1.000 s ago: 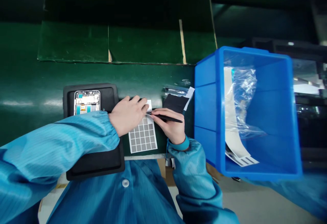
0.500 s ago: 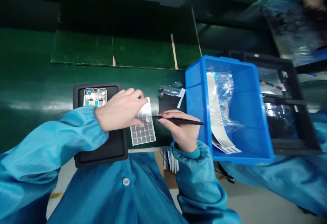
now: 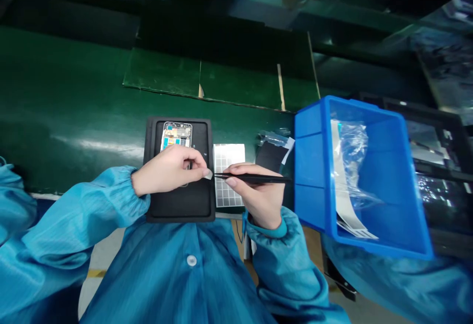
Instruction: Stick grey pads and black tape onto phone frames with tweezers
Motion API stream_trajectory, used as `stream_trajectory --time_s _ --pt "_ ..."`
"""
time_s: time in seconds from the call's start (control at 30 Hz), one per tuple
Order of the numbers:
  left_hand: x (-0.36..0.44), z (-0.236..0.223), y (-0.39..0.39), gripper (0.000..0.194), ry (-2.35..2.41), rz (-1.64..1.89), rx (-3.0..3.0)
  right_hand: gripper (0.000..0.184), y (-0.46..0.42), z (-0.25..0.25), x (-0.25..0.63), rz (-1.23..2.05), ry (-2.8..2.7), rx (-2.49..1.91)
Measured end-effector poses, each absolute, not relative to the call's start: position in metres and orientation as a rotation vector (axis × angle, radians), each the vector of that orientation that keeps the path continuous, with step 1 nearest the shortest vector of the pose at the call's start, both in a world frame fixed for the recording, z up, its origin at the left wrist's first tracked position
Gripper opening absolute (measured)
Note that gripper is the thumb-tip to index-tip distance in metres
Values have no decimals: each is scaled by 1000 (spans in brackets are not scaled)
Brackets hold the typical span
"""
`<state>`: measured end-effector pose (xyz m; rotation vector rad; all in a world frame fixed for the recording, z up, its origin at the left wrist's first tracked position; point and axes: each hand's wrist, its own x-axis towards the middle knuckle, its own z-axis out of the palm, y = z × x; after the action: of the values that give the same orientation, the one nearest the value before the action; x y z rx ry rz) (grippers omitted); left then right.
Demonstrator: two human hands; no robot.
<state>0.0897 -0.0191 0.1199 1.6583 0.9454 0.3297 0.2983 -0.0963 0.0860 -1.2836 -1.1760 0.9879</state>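
Above tray [image 3: 181, 205]: label [image 3: 208, 175] pinched narrowly in left hand [image 3: 166, 170]; tweezers [image 3: 254, 179] gripped in right hand [image 3: 258, 191], held level against label edge.

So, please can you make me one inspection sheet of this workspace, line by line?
surface: green bench top under a black mat.
job's things: open phone housing on the mat; small pale piece at the tweezers' tip; grey grid label sheet beside the mat.
clutter: black sheet and clear plastic by the bin.
hands: left hand over the mat, fingertips beside the piece; right hand holds black tweezers.
cables: thin dark cord below the bench edge.
surroundings: blue bin holding plastic bag and white backing strip; another person's blue sleeve below.
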Motion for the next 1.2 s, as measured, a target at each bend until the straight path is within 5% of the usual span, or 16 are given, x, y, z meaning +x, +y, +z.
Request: stream_trajectory --time_s 0.43,0.73,1.2 --pt "62 108 -23 20 1019 410 1607 13 -89 76 270 1009 -1161 -1309" --pt "32 95 -49 27 968 113 2639 23 -63 70 248 1073 -1013 -1482" --pt "37 76 -55 23 1108 492 2482 26 -18 67 217 1156 -1029 -1588"
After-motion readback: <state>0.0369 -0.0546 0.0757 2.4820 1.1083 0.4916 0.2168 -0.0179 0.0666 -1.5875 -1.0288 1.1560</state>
